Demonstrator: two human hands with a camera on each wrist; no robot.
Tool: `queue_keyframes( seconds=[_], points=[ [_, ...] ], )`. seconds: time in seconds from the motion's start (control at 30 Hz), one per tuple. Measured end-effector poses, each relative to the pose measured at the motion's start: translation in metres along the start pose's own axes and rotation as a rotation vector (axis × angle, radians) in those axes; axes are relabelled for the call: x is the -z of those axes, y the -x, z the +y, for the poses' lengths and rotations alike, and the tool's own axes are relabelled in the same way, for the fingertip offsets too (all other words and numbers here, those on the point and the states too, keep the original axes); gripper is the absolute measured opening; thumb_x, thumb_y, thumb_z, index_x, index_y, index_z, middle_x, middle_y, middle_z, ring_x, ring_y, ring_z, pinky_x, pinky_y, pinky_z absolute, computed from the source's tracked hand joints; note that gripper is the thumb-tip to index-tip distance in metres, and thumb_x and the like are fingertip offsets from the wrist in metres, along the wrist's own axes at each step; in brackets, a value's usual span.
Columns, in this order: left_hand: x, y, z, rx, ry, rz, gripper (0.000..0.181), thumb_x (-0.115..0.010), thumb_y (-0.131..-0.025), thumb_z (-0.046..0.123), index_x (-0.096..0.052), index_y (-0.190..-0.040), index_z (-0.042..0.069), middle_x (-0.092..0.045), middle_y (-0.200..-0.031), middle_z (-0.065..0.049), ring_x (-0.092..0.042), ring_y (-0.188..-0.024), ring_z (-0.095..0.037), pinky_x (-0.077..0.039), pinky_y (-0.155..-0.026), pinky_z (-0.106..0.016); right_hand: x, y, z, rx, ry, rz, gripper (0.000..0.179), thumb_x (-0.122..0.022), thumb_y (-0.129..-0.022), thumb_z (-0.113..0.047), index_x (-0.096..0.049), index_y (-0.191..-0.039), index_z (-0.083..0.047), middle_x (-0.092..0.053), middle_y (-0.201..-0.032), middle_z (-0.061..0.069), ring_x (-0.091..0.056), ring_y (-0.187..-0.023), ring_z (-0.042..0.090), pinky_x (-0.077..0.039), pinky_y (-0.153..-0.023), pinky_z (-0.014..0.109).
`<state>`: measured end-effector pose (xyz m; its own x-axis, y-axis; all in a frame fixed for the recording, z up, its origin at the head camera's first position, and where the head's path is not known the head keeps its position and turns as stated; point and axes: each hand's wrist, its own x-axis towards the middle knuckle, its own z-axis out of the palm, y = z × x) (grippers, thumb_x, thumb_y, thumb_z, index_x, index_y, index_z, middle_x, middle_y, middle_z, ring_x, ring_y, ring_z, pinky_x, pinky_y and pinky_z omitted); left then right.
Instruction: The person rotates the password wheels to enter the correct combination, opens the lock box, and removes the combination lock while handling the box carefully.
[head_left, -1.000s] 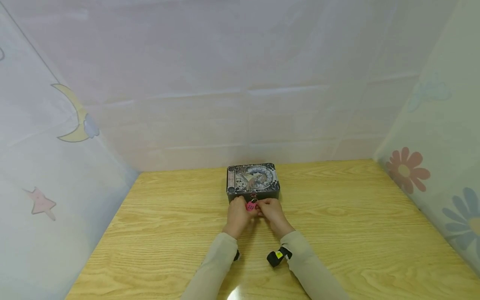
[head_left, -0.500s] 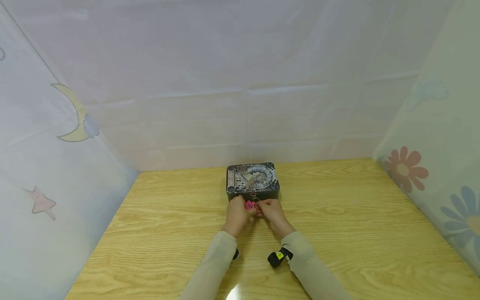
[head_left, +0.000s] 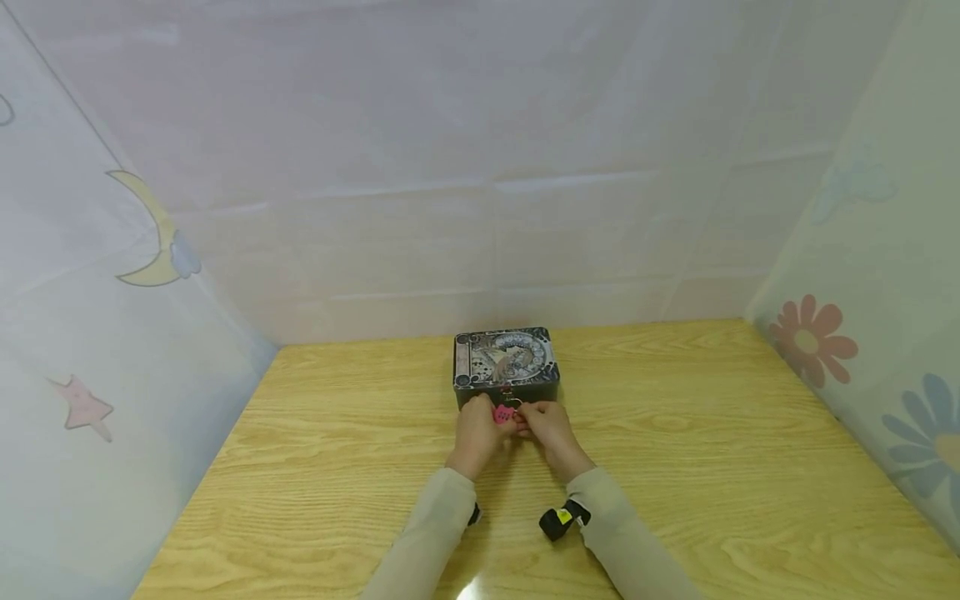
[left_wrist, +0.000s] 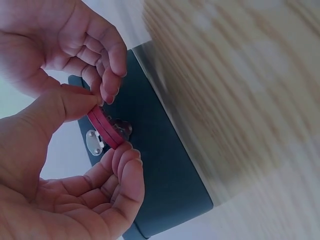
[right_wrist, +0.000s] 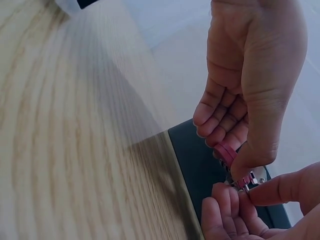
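A small pink padlock [head_left: 503,413] with dark marks on its face is at the front of a dark box [head_left: 506,358] with a patterned lid. My left hand [head_left: 477,432] holds the padlock body between thumb and fingers, its edge turned to the camera in the left wrist view. From the other side, my right hand [head_left: 551,429] pinches the padlock at its shackle end with thumb and index finger, partly hiding that end. The thin metal shackle [head_left: 514,401] arches just below the box's clasp. A silver clasp plate [left_wrist: 94,142] shows behind the padlock, on the box front.
The box stands near the back of a wood-grain table [head_left: 337,467]. A pale cloth wall [head_left: 480,208] rises behind the table, with printed side walls left and right. A black wrist camera [head_left: 557,522] hangs inside the right sleeve.
The padlock has turned and shifted slightly in my fingers, and its shackle now leans more to the right. My right hand has moved slightly right and down; my left hand keeps its hold.
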<state>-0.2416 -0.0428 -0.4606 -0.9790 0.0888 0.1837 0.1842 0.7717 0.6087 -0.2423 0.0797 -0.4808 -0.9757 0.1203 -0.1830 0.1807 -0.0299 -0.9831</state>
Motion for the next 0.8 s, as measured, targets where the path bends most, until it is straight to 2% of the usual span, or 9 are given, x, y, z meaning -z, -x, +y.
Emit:
queue_keyframes(
  seconds=[0.3, 0.6, 0.8],
  points=[
    [0.0016, 0.0044, 0.005, -0.032, 0.04, 0.008, 0.029, -0.08, -0.069, 0.01, -0.052, -0.071, 0.001, -0.048, -0.069, -0.004, -0.044, -0.062, -0.017, -0.04, -0.053, -0.029, 0.0031, 0.0017, -0.0041, 0.018, -0.043, 0.044, 0.02, -0.052, -0.088, 0.005, -0.061, -0.094, 0.021, -0.066, -0.074, 0.016, -0.061, -0.06, 0.011, -0.056, -0.058, 0.024],
    [0.0026, 0.007, 0.0061, -0.057, 0.026, 0.031, 0.031, -0.08, -0.068, 0.011, -0.051, -0.071, 0.002, -0.044, -0.068, -0.002, -0.04, -0.062, -0.015, -0.038, -0.053, -0.027, 0.0039, 0.0025, -0.0075, 0.042, -0.034, 0.066, 0.02, -0.056, -0.091, 0.003, -0.061, -0.101, 0.019, -0.066, -0.071, 0.011, -0.061, -0.058, 0.008, -0.056, -0.059, 0.025],
    [0.0032, 0.0088, 0.0065, -0.066, 0.029, 0.054, 0.032, -0.082, -0.066, 0.01, -0.052, -0.071, 0.001, -0.045, -0.067, -0.002, -0.04, -0.061, -0.015, -0.037, -0.053, -0.027, 0.0041, 0.0032, -0.0081, 0.054, -0.069, 0.062, 0.016, -0.057, -0.091, 0.005, -0.06, -0.097, 0.019, -0.065, -0.069, 0.008, -0.061, -0.057, 0.008, -0.055, -0.058, 0.024]
  ],
)
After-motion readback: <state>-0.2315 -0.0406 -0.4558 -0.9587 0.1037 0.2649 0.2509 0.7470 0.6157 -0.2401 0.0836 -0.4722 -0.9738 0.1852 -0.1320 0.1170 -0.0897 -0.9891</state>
